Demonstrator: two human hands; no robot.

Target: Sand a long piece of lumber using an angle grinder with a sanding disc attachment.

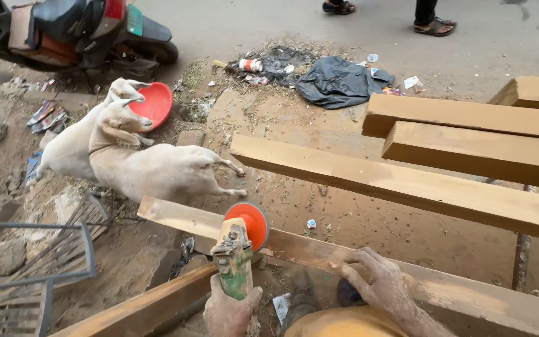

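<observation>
Two dusty hands are at work down at the bottom of the view. Left hand (229,312) is wrapped tight around the green body of an angle grinder (235,256) — fingers fully closed on it — with the tool pointing away from the person and its orange disc (251,223) sitting right at the near edge of a long wooden plank (444,290). Whether the disc is actually touching the wood I can't quite tell, it's that close.

Right hand (378,284) is spread flat on top of the same plank, just right of the grinder, fingers splayed and pressing down, not gripping anything. The plank runs diagonally from the left-middle of the ground toward the bottom right corner, and it's coated in sawdust. A second, darker plank (138,309) angles off toward the bottom left under the grinder.

Further back there's a stack of thick timber beams (463,150) lying on the dirt ground, off to the right. Two pale goats (145,165) stand left of centre, one with its head at a red bowl (156,103). Top left is a parked scooter (76,28), and a black plastic bag (338,81) lies near a patch of litter — somebody's sandalled feet (435,26) show at the top edge.
</observation>
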